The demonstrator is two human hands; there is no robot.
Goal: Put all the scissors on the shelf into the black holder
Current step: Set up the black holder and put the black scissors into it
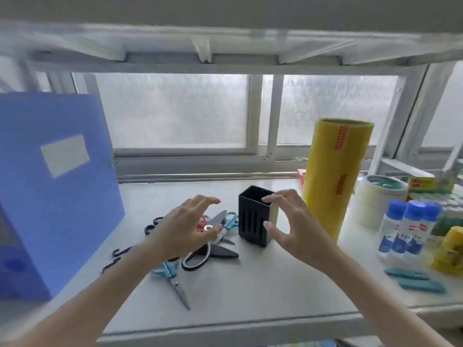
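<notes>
1. Black plastic forms the holder (253, 221), a square upright container with vertical slots in its near wall. It stands on the white shelf (250, 284), roughly at the centre, and its open top shows nothing inside.
2. Right hand (288, 221): positioned at the holder's right side. The fingertips (269, 197) rest at the top rim and the thumb sits low near the right wall. The span is wide; whether the thumb actually presses on the wall cannot be determined.
3. Left hand (185, 226): hovers palm-down over the pile of scissors (213, 236), fingers spread and curved. It holds nothing; contact with the pile cannot be confirmed.
4. Pile location: just left of the holder, on the shelf surface. It includes a pair with teal handles (230, 220), a pair with red handles (201, 225) mostly hidden by the hand, and a large black-handled pair (200, 259).
5. Separate item: a teal-handled pair of scissors (172, 279) lies nearer the shelf's front edge, blades pointing toward the viewer.
6. Additional dark handles (152, 225) show to the left of the pile, partly blurred.
7. Surroundings: a blue file box (57, 184) stands at the left; a yellow roll (333, 181) stands upright right of the holder; white bottles with blue caps (406, 226) stand further right.
</notes>
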